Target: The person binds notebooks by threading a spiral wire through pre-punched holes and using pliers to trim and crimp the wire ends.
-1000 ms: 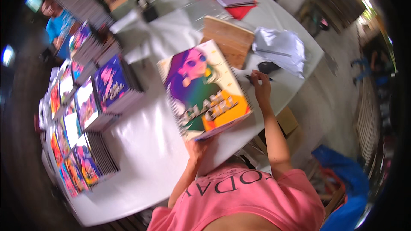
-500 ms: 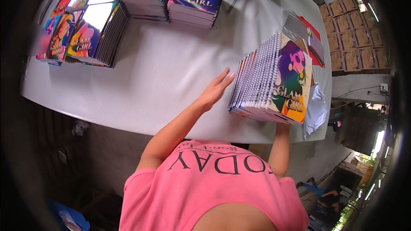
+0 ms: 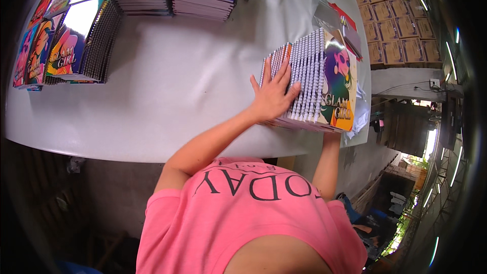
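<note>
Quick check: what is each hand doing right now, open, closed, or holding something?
Left hand: open, flat against the spiral-bound edge of the stack of colourful-covered notebooks.
Right hand: hidden behind that stack; cannot tell.

The person wears a short-sleeved pink T-shirt (image 3: pixel 243 218) with dark block lettering; forearms are bare.

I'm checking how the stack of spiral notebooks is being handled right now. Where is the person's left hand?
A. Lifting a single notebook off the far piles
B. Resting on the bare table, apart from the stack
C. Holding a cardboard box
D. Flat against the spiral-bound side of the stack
D: the left hand lies open, fingers spread, against the spiral-bound side of the stack of spiral notebooks standing on the white table.
</note>
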Available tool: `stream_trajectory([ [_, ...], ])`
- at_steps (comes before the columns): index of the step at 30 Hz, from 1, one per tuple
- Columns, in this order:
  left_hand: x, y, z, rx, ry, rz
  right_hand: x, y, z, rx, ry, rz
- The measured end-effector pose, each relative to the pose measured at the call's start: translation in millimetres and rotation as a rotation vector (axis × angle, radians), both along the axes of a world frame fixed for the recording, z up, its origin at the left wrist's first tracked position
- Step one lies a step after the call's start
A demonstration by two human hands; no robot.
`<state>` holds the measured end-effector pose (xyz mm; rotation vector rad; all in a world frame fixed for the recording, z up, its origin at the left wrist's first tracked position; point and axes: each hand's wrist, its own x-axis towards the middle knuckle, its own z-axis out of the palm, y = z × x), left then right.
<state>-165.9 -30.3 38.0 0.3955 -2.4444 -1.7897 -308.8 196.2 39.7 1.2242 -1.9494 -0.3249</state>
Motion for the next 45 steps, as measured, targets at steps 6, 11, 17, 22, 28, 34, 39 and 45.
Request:
stream_trajectory([
  [6, -10.8, -55.6, -2.1, -0.311, -0.049, -0.348, 1.4, -0.3, 8.4, -0.015, -0.039, -0.038],
  [11, -7.0, -48.6, -28.1, -0.769, 0.198, -0.129, 3.2, -3.1, 15.4, -0.034, -0.079, -0.080],
  [17, -11.3, -63.0, -2.9, -0.974, 0.187, -0.158, -3.3, -0.2, 16.3, -0.117, -0.220, -0.212],
  [22, -28.1, -67.0, 40.0, -0.032, 0.237, -0.209, 12.5, 16.0, 6.4, -0.420, -0.621, -0.259],
  [28, -43.3, -45.9, 68.1, 0.659, -0.142, -0.180, 18.7, 5.3, -3.3, -0.615, -0.799, -0.354],
  [34, -27.6, -52.4, 100.5, 1.104, -0.195, -0.274, 53.3, 26.4, 10.2, -0.938, -1.110, -0.399],
  [39, 13.5, -65.4, 100.2, 1.224, -0.137, -0.316, 97.9, 5.6, 42.2, -1.106, -1.289, -0.331],
  [45, 79.0, -125.2, 99.3, 1.265, 0.013, -0.233, 167.0, -83.2, 86.1, -1.169, -1.549, -0.131],
])
